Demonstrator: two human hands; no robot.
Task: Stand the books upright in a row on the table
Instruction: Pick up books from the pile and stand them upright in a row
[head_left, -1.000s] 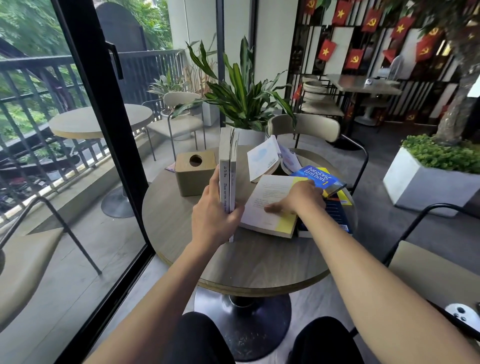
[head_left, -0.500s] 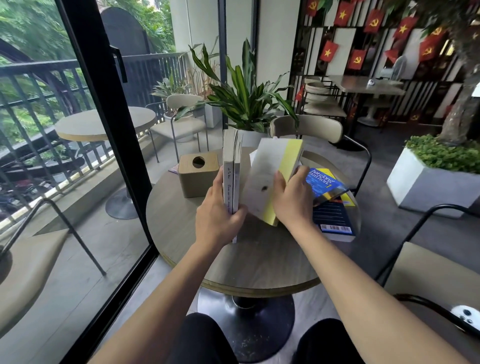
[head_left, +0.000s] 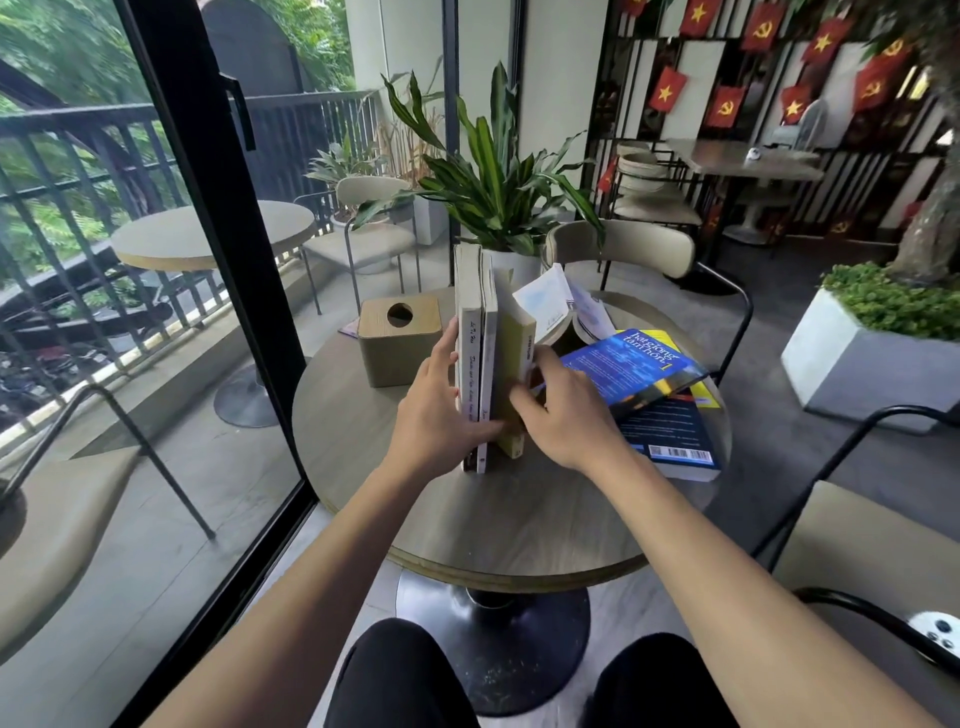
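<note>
Two white books stand upright, spines toward me, near the middle of the round table. My left hand grips them from the left side. A yellow-spined book stands against their right side, and my right hand presses on its right face. To the right, a blue book lies tilted on a dark book with a barcode. An open white book lies behind them.
A tan tissue box sits on the table left of the standing books. A potted plant rises behind the table, with a beige chair beside it. A chair with a white controller stands at my right.
My right hand lifted the yellow book off the table, tipped it up and set it upright against the two white books. My left hand stayed on the white books.
</note>
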